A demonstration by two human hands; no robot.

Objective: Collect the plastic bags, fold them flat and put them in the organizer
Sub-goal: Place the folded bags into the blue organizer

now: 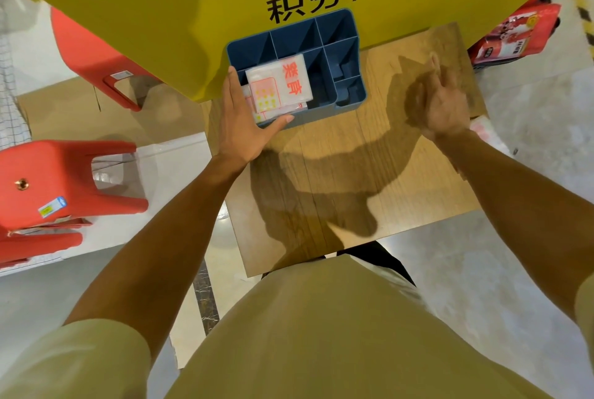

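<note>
A blue plastic organizer (pixel 350 99) with several compartments stands at the far side of a small wooden table (pixel 337 173). Folded white plastic bags with red print (pixel 283 83) lie flat in its large left compartment. My left hand (pixel 241 122) rests against the organizer's left front corner, fingers straight along its side and thumb along the front wall. My right hand (pixel 446 99) hovers above the table to the right of the organizer, blurred, fingers loosely spread, holding nothing.
A yellow board with black characters (pixel 160 12) leans behind the organizer. Red plastic stools (pixel 48 180) stand on the floor at left. Red packaged goods (pixel 520 35) sit at the far right. A pale bag-like shape (pixel 485 131) lies off the table's right edge.
</note>
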